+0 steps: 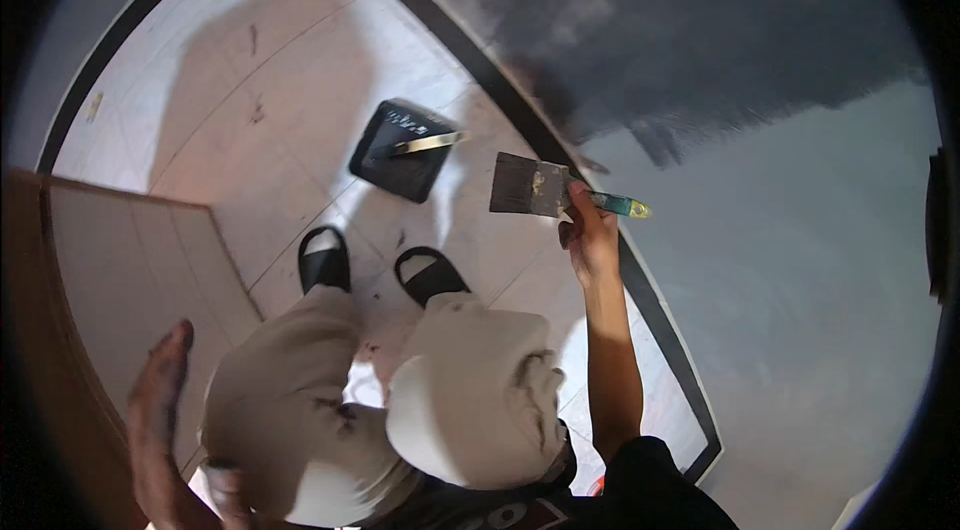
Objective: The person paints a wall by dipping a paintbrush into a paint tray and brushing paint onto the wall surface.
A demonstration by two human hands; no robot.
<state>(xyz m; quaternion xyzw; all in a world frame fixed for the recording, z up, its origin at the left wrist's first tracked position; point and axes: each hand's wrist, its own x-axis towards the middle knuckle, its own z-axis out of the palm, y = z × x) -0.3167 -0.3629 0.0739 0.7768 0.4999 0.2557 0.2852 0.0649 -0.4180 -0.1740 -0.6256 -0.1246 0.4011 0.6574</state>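
Note:
My right hand (592,225) is closed around a wide flat paintbrush (532,187), gripping it where the green handle meets the paint-stained ferrule. Its dark bristles point left, over the floor, with the handle end toward the wall. At the lower left my left hand (165,420) is held up with thumb and fingers apart and nothing in it. A black paint tray (400,175) lies on the floor ahead of my feet. Across the tray rests a second brush with a pale handle (430,142); its bristle end lies in the dark tray and is hard to make out.
On the right, the wall (760,250) is light grey below, with dark grey paint (720,30) spread in uneven strokes above. A black baseboard (455,40) runs along its foot. A wooden-edged panel (140,240) stands at the left. Pale floor tiles (270,130) carry dark marks.

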